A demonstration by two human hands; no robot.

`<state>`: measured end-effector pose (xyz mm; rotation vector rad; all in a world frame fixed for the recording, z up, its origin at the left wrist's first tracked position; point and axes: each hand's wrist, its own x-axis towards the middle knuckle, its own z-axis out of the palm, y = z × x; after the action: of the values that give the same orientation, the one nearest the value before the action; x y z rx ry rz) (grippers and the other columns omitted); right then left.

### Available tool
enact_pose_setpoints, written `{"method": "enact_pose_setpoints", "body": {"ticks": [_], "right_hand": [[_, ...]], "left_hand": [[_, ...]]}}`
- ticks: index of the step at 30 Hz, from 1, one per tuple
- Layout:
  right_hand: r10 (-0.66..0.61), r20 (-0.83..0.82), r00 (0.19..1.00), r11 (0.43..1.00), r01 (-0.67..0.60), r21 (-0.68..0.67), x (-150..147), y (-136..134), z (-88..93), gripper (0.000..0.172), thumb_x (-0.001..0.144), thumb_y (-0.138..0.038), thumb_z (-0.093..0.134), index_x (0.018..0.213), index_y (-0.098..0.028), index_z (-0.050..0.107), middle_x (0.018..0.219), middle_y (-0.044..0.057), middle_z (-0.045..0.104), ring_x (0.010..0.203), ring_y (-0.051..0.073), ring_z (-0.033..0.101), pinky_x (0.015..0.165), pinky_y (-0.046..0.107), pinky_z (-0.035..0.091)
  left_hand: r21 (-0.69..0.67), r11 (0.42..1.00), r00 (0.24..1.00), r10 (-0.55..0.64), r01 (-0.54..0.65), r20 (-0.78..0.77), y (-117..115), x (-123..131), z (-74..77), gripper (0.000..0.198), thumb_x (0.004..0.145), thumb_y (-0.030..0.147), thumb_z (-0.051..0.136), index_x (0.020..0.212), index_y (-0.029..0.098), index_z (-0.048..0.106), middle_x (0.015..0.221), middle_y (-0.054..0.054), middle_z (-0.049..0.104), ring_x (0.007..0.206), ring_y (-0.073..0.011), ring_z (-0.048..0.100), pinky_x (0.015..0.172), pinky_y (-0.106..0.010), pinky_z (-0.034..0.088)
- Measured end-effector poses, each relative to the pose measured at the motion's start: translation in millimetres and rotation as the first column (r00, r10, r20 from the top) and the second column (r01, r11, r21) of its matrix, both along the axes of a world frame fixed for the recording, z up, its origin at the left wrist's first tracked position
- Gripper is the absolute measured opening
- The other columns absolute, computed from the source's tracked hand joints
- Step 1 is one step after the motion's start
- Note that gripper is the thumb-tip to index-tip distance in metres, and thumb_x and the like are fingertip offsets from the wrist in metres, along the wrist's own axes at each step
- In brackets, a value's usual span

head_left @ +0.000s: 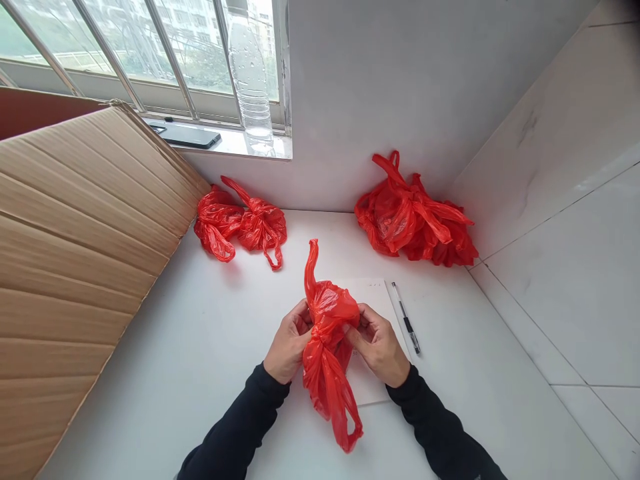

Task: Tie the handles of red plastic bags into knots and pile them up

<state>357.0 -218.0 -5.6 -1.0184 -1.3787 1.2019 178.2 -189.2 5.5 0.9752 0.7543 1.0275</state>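
Between my hands is a red plastic bag (330,333), knotted in the middle, held over a sheet of white paper (373,380). One handle sticks up at the far end and another loop hangs toward me. My left hand (290,343) grips the bag's left side near the knot, its fingertips partly hidden behind the plastic. My right hand (380,343) pinches the right side, with the thumb on top of the bag. What the bag contains, if anything, cannot be seen. A black-and-clear pen (407,320) lies just right of the paper.
Two small knotted red bags (263,225) lie at the back left beside a large cardboard box (90,247). A bigger pile of red bags (415,220) sits against the back wall at right. On the windowsill stand a clear bottle (250,80) and a phone (190,137).
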Motion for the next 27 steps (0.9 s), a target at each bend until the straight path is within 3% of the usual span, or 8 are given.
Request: {"method": "enact_pose_setpoints", "body": {"ticks": [11, 27], "right_hand": [[-0.031, 0.048, 0.998, 1.000, 0.031, 0.006, -0.2, 0.4, 1.5, 0.025, 0.098, -0.044, 0.055, 0.097, -0.020, 0.063, 0.080, 0.001, 0.057, 0.071, 0.017, 0.050, 0.067, 0.028, 0.042], [-0.033, 0.057, 0.998, 0.999, 0.032, 0.002, 0.2, 0.3, 2.6, 0.026, 0.097, -0.045, 0.056, 0.098, -0.020, 0.064, 0.081, 0.001, 0.058, 0.072, 0.017, 0.052, 0.067, 0.028, 0.044]], "left_hand": [[0.018, 1.000, 1.000, 0.002, -0.003, 0.030, -0.7, 0.8, -2.0, 0.054, 0.066, 0.028, 0.089, 0.115, 0.019, 0.069, 0.115, -0.011, 0.073, 0.107, -0.0287, 0.067, 0.092, -0.036, 0.053], [0.024, 1.000, 1.000, 0.007, -0.007, 0.014, -0.2, 0.1, -3.2, 0.051, 0.067, 0.026, 0.088, 0.114, 0.019, 0.069, 0.114, -0.010, 0.072, 0.105, -0.0285, 0.067, 0.091, -0.037, 0.053]]}}
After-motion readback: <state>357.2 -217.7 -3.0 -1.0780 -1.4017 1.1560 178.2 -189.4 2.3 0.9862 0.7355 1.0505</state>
